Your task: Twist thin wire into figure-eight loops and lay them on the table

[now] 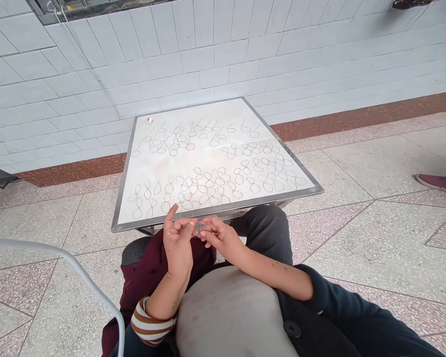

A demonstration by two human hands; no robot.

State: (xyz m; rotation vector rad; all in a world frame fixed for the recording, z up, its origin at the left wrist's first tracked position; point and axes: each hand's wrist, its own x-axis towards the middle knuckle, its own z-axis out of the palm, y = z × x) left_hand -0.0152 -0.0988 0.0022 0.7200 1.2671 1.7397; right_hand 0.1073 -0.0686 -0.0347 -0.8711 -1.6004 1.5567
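My left hand pinches a thin wire piece between thumb and fingers, with the index finger raised. On the other side, my right hand also has its fingertips closed on the wire. Both hands are close together above my lap, just off the near edge of a white table with a metal rim. Many thin wire loops lie on the tabletop: figure-eight shapes across the near and right parts, and single loops with straight tails toward the back.
A small white and red object sits at the table's back left corner. Behind the table stands a white tiled wall. A grey curved tube crosses the lower left. Another person's dark red shoe is at the right edge.
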